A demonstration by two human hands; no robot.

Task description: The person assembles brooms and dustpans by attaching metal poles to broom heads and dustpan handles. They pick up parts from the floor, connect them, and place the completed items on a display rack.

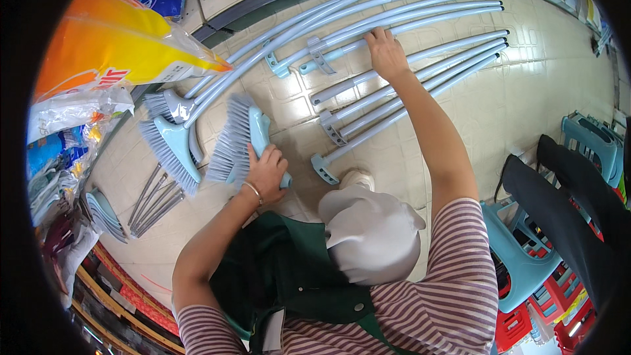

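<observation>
In the head view, your left hand (264, 169) is closed around the blue back of a broom head (260, 128), which sits just above the tiled floor or on it (you can't tell which), its grey bristles pointing to your left. Your right hand (389, 56) reaches forward and pinches a pole (347, 51) near its light blue sleeve, among other poles lying on the floor (532, 89). The broom head should feel light, with a stiff plastic body and springy bristles, so hold it by the solid back or socket; the bristles would flex and give a poor grip. The pole looks light, rigid and smooth, and may roll or slip on the tiles; grasp it close to the sleeve for control, since its far end would swing. Neither looks fragile.
</observation>
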